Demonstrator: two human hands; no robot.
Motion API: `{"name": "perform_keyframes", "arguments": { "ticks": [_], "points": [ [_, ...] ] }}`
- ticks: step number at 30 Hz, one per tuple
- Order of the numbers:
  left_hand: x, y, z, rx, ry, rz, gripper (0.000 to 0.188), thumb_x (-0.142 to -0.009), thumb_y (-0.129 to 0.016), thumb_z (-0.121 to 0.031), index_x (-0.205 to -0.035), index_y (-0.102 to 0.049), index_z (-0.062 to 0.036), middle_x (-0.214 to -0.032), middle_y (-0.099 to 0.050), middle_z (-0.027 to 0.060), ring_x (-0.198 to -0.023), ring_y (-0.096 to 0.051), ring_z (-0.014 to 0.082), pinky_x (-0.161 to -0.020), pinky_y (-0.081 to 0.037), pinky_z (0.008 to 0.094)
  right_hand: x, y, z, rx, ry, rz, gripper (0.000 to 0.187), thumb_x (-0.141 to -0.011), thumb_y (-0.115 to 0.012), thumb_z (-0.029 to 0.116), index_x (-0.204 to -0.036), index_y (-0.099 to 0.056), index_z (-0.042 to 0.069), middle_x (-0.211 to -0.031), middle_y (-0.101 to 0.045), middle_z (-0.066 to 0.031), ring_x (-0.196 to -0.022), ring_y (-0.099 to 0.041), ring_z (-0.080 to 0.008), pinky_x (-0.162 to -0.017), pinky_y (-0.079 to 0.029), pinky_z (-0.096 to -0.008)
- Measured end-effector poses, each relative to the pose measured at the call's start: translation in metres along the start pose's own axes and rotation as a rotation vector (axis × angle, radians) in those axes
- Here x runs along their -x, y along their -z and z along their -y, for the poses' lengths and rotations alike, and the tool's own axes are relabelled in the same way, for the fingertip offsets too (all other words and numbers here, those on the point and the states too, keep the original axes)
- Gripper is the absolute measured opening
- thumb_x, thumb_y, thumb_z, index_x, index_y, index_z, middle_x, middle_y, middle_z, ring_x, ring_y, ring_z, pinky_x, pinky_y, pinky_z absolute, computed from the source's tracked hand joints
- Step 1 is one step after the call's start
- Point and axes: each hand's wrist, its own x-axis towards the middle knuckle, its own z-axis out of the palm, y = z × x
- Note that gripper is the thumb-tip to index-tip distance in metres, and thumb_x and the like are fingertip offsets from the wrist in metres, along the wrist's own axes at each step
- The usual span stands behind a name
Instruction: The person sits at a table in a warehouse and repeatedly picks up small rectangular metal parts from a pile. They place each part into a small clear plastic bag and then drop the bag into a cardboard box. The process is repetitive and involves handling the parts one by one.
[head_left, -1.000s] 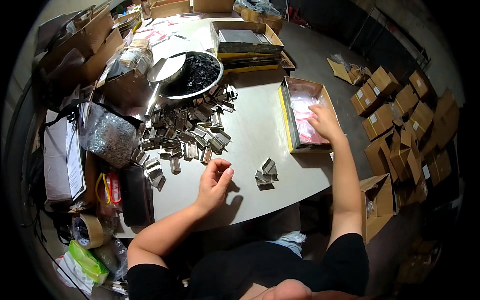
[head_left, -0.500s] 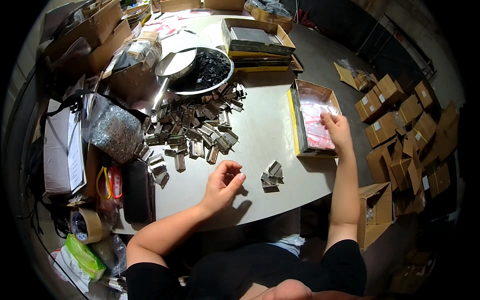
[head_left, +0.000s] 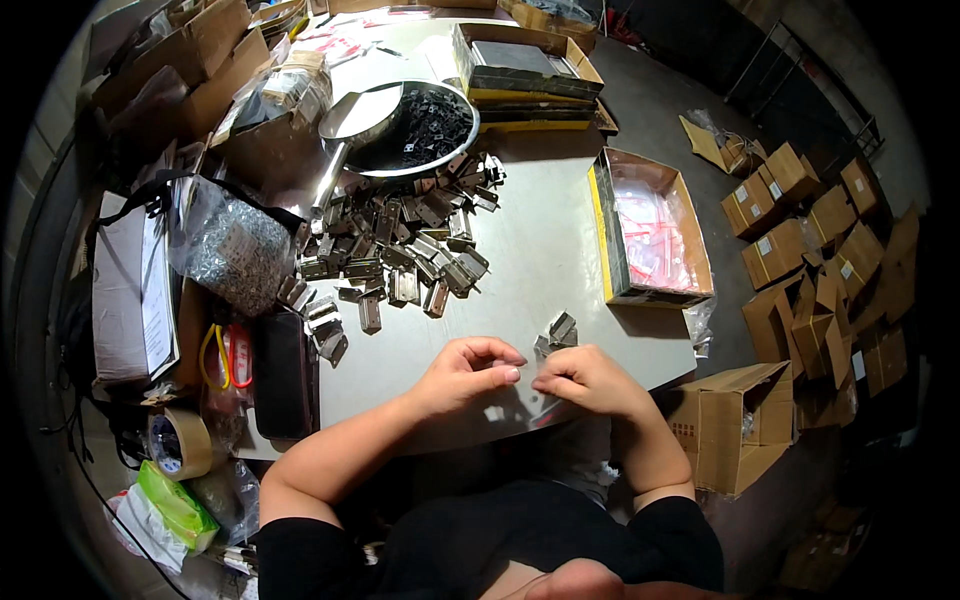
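In front of me, just over the table's near edge, my left hand (head_left: 462, 378) and my right hand (head_left: 592, 382) are close together with bent fingers. A small clear zip bag with a red strip (head_left: 543, 419) hangs between them, hard to see against the table. My right thumb and fingers pinch it, and my left thumb and forefinger appear closed on its other side. Just beyond my right hand lies a small stack of metal hinges (head_left: 558, 333), partly hidden by it. A larger heap of hinges (head_left: 400, 245) spreads over the table to the left.
An open box of zip bags (head_left: 597, 235) stands at the right. Behind the heap, a metal bowl of black parts (head_left: 473, 130) has a scoop (head_left: 330, 178) leaning at it. A dark case (head_left: 284, 375) and a bag of small metal parts (head_left: 238, 245) line the left edge. Cartons (head_left: 735, 425) stand right.
My right hand has come from the box of zip bags to beside my left hand, bringing a bag. My left hand has moved slightly right. The view has shifted a little.
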Motion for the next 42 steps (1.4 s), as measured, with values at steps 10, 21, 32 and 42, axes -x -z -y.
{"name": "perform_keyframes", "arguments": {
  "ticks": [10, 21, 32, 42],
  "points": [
    [-0.006, -0.001, 0.007, -0.031, -0.057, -0.146, 0.017, -0.093, -0.062, -0.012, -0.103, -0.058, 0.0012, -0.086, -0.059, 0.0024, -0.075, -0.056, 0.0087, -0.072, -0.047, 0.0232, -0.006, 0.016, -0.047, 0.389, 0.173, -0.405, 0.024, -0.077, -0.065, -0.002, -0.101, -0.068, 0.003, -0.107, -0.062, -0.0122, -0.099, -0.059, -0.0309, -0.084, -0.050, -0.0377],
    [-0.009, 0.006, -0.007, -0.914, -0.436, -0.489, 0.030, -0.075, -0.066, -0.003, -0.102, -0.056, -0.0029, -0.079, -0.051, 0.0092, -0.071, -0.054, 0.0206, -0.064, -0.046, 0.0316, -0.020, 0.010, -0.064, 0.459, 0.143, -0.573, 0.012, -0.081, -0.065, 0.001, -0.090, -0.056, 0.000, -0.091, -0.062, -0.0157, -0.086, -0.060, -0.0351, -0.074, -0.049, -0.0414],
    [-0.007, 0.004, -0.004, -0.943, -0.464, -0.420, 0.013, -0.086, -0.068, -0.012, -0.083, -0.064, -0.0007, -0.068, -0.062, 0.0096, -0.064, -0.058, 0.0153, -0.058, -0.045, 0.0286, -0.001, -0.003, -0.045, 0.336, 0.148, -0.423, 0.014, -0.081, -0.066, 0.003, -0.095, -0.065, 0.003, -0.090, -0.060, -0.0129, -0.083, -0.061, -0.0312, -0.071, -0.050, -0.0380],
    [-0.013, 0.011, 0.001, -0.850, -0.551, -0.451, 0.017, -0.095, -0.057, -0.012, -0.097, -0.066, 0.0019, -0.077, -0.066, 0.0100, -0.069, -0.062, 0.0138, -0.062, -0.047, 0.0257, -0.013, 0.000, -0.054, 0.453, 0.121, -0.512, 0.013, -0.079, -0.070, 0.010, -0.090, -0.068, 0.003, -0.093, -0.063, -0.0122, -0.084, -0.061, -0.0302, -0.077, -0.051, -0.0386]
  ]
}}
